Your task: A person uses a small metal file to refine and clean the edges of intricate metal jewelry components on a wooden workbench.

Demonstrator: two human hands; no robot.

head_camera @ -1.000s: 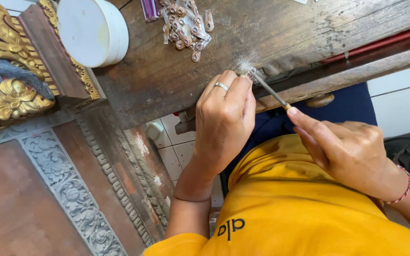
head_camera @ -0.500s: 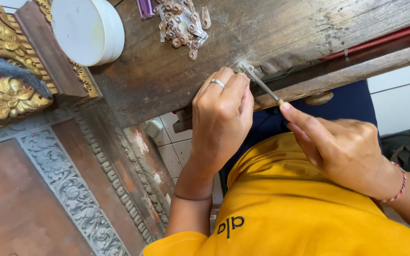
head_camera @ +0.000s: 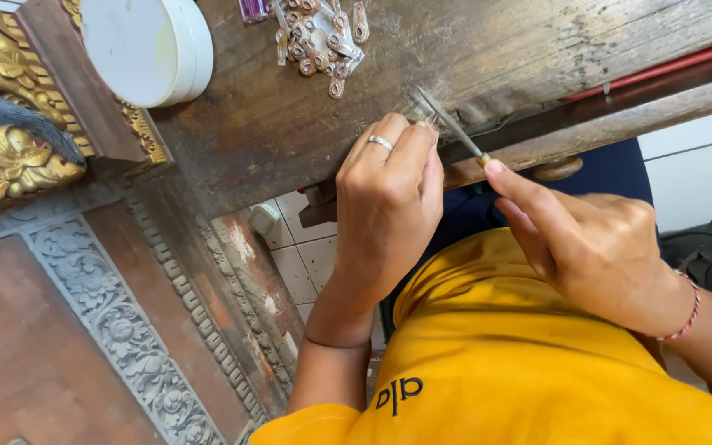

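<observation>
The right hand point(head_camera: 595, 247) has slid its grip back along the thin metal file point(head_camera: 448, 124) since half a second ago, and the pile of small metal pieces point(head_camera: 316, 37) now sits nearer the top edge of view. The file slants up and away from the right fingertips, its tip at the edge of the worn wooden bench point(head_camera: 290, 124), right beside the left hand's fingertips. That left hand point(head_camera: 389, 206), ring point(head_camera: 380, 142) showing, is curled tight, pinching something tiny against the bench edge; what it is, I cannot tell. The right hand is closed narrow on the file's handle end. Beyond the left hand lies a round white tub point(head_camera: 146, 45). A red string bracelet point(head_camera: 686, 309) circles the right wrist.
</observation>
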